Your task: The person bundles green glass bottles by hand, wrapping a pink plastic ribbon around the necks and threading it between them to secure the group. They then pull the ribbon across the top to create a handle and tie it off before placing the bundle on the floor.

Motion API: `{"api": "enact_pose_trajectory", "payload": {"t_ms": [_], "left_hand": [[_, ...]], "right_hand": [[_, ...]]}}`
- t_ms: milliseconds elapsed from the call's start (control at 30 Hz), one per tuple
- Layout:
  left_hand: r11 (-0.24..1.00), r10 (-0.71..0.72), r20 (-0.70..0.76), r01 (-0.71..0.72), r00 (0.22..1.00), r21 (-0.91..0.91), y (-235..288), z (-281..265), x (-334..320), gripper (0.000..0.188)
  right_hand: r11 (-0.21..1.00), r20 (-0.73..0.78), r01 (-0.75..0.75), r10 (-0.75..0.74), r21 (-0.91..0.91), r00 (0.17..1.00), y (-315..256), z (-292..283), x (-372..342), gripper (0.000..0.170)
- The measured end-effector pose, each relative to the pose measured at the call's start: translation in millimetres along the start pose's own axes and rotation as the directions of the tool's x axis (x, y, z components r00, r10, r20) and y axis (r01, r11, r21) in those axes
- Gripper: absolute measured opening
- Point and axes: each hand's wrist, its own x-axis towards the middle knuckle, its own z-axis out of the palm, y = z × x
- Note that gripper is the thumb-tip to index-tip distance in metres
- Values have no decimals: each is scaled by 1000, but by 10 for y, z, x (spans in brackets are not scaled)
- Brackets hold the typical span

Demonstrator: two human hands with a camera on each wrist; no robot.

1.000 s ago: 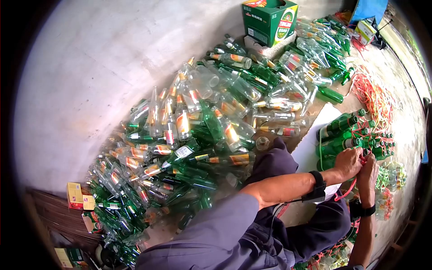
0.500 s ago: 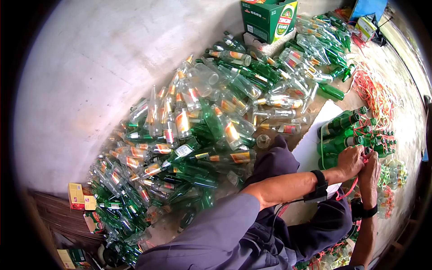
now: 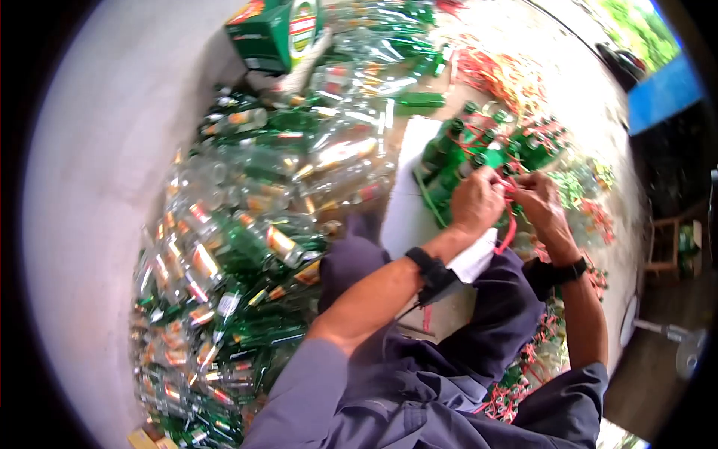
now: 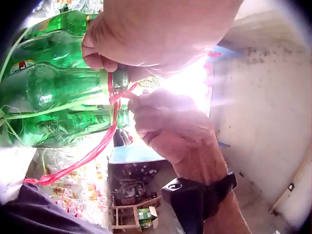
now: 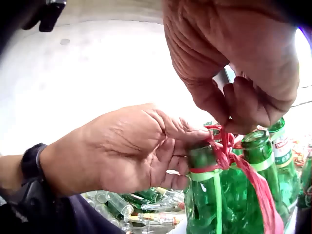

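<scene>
Both hands meet at the necks of a group of green bottles (image 3: pixel 441 168) tied round with green and red strips. In the right wrist view the left hand (image 5: pixel 126 148) pinches the red strip (image 5: pixel 261 190) beside a bottle neck, its other fingers curled. The right hand (image 5: pixel 239 63) comes from above, thumb and forefinger pinching the same strip at a knot. From the left wrist view, the right hand (image 4: pixel 168 122) holds the strip just off a bottle mouth, with the left hand (image 4: pixel 151 34) close above the neck. A loose red end (image 4: pixel 83 163) hangs down.
Clear and green bottles (image 3: pixel 254 239) lie heaped along the wall. Beyond the tied bottles is a tangle of red strips (image 3: pixel 505 75). A green carton (image 3: pixel 265 37) stands at the back; a white sheet (image 3: pixel 400 202) lies beside the knees. A fan (image 3: pixel 688 352) stands at right.
The head view has swung, so the bottles and hands appear further left and higher. Both hands stay together at the red strip by the bottle necks.
</scene>
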Motion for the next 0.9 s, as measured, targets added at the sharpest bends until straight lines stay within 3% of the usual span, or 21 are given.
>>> {"api": "enact_pose_trajectory", "payload": {"t_ms": [67,133,400,467,500,533,733,900], "left_hand": [[997,-66,57,68,996,-22,6,-31,23,14],[998,-40,55,43,998,-44,3,-43,16,15],[991,-61,63,68,996,-119,19,-39,18,13],[989,-64,61,72,996,-130,9,-27,27,13],[989,-73,57,79,996,-122,19,-26,28,13],[989,-81,54,87,995,-116,26,-24,29,12],[997,-62,116,67,991,-37,59,-30,32,12],[999,-26,108,21,994,50,41,-7,46,15]], "right_hand": [[984,14,46,-49,175,999,-62,-68,-138,34],[958,86,-72,50,278,995,-87,-100,-146,33],[853,216,-215,124,476,968,183,-109,-91,19],[878,159,-22,-62,478,985,271,6,-74,16],[897,151,-12,-60,442,987,156,-26,-156,13],[938,79,91,-124,335,989,202,21,-165,12],[921,55,147,-179,361,982,221,-5,-436,8],[822,125,30,-122,569,985,202,0,-683,7]]}}
